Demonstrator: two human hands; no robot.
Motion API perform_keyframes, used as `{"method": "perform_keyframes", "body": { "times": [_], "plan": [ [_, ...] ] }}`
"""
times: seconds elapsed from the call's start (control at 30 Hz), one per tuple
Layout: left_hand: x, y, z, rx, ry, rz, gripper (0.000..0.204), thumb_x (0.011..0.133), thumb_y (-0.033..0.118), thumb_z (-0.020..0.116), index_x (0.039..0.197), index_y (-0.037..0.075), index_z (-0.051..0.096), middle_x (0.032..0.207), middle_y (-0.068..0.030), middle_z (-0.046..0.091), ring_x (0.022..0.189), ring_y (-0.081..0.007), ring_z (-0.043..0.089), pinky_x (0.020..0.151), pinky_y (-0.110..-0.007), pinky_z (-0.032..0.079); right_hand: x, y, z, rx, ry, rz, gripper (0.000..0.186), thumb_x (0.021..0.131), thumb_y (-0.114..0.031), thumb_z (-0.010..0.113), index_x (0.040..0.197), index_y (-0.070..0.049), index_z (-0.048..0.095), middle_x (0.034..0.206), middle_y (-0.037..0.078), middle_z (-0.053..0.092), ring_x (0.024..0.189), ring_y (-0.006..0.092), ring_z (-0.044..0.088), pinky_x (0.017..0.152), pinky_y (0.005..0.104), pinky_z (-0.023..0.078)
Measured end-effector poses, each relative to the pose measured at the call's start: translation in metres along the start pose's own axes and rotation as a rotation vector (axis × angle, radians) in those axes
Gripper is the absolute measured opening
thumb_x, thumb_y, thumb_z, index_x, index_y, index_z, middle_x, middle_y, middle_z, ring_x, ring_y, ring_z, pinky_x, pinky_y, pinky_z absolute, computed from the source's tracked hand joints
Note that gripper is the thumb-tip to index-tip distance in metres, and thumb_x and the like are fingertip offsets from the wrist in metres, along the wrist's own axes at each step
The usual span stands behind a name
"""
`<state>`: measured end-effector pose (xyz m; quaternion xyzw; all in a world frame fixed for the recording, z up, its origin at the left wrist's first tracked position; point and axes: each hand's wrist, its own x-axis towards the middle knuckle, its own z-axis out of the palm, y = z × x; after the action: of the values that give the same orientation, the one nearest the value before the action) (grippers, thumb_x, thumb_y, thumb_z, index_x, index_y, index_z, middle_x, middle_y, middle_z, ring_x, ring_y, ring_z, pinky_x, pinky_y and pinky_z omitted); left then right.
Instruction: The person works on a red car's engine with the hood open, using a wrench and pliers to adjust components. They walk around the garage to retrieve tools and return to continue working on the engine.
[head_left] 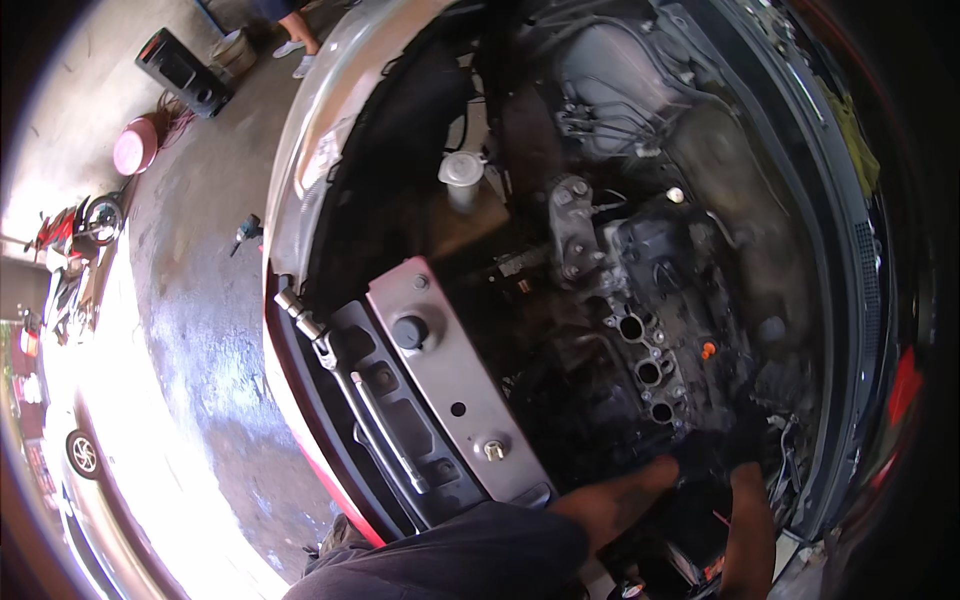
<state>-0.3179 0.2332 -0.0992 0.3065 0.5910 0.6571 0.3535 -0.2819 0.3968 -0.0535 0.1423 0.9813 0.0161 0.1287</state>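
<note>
My left hand (pixel 698 452) and my right hand (pixel 742 440), both dark and apparently gloved, reach into the shadowed lower right of the engine bay. Their fingers and whatever they touch are too dark to make out. Just above them is the engine (pixel 690 385), with three round open ports (pixel 648 372) in a row and an orange cap (pixel 708 350) beside them. To the left lies a metal panel (pixel 440 370) with a dark knob and a bolt. A long wrench with a socket (pixel 335 365) and a metal bar (pixel 390 430) rest along the car's left edge.
A white reservoir (pixel 462 180) sits in the upper bay. Beyond the car are a black speaker (pixel 183 72), a pink basin (pixel 135 147), a power tool (pixel 247 232), a red motorbike (pixel 65 235), a person's legs (pixel 298 35) and another car's wheel (pixel 83 455).
</note>
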Motion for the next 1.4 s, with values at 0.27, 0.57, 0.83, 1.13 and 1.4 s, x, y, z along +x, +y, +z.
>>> {"method": "perform_keyframes", "body": {
  "times": [0.27, 0.57, 0.83, 1.13, 1.4],
  "plan": [
    [0.001, -0.021, -0.009, -0.063, 0.000, 0.075, 0.038, 0.099, 0.028, 0.054, 0.123, 0.001, 0.064, 0.118, -0.0240, 0.066, 0.115, -0.0410, 0.060, 0.098, -0.045, 0.047, 0.015, -0.067, -0.025, -0.209, 0.247, 0.317, 0.042, 0.093, -0.022, 0.055, 0.130, -0.003, 0.061, 0.135, 0.023, 0.057, 0.126, 0.0382, 0.053, 0.111, 0.0452, 0.039],
    [0.013, -0.008, -0.026, -0.220, 0.042, -0.065, 0.043, 0.101, 0.031, 0.057, 0.123, -0.005, 0.061, 0.106, -0.0177, 0.070, 0.097, -0.0249, 0.064, 0.087, -0.039, 0.049, 0.011, -0.017, -0.020, 0.023, -0.132, -0.043, 0.025, 0.081, -0.013, 0.062, 0.101, -0.006, 0.076, 0.118, 0.020, 0.067, 0.103, 0.0349, 0.068, 0.088, 0.0433, 0.055],
    [0.000, 0.002, -0.023, -0.051, 0.175, -0.142, 0.042, 0.098, 0.025, 0.057, 0.128, -0.004, 0.056, 0.104, -0.0218, 0.069, 0.092, -0.0312, 0.067, 0.083, -0.041, 0.051, 0.018, -0.025, -0.037, -0.076, -0.055, -0.064, 0.020, 0.081, -0.011, 0.060, 0.089, -0.005, 0.077, 0.096, 0.018, 0.071, 0.098, 0.0362, 0.067, 0.084, 0.0464, 0.054],
    [-0.010, 0.012, -0.010, 0.261, 0.349, -0.057, 0.040, 0.096, 0.030, 0.056, 0.113, -0.006, 0.058, 0.105, -0.0304, 0.067, 0.099, -0.0462, 0.065, 0.084, -0.050, 0.050, 0.014, -0.033, -0.069, 0.172, 0.025, 0.107, 0.020, 0.079, -0.015, 0.060, 0.076, -0.002, 0.075, 0.086, 0.022, 0.071, 0.083, 0.0400, 0.070, 0.077, 0.0463, 0.055],
    [-0.012, 0.015, -0.008, 0.229, 0.368, -0.142, 0.048, 0.095, 0.037, 0.064, 0.113, -0.008, 0.059, 0.105, -0.0293, 0.068, 0.099, -0.0459, 0.066, 0.084, -0.049, 0.050, 0.030, -0.039, -0.058, 0.027, -0.040, 0.016, 0.022, 0.077, -0.017, 0.062, 0.078, 0.001, 0.074, 0.088, 0.025, 0.071, 0.084, 0.0400, 0.070, 0.078, 0.0475, 0.056]
  ]
}}
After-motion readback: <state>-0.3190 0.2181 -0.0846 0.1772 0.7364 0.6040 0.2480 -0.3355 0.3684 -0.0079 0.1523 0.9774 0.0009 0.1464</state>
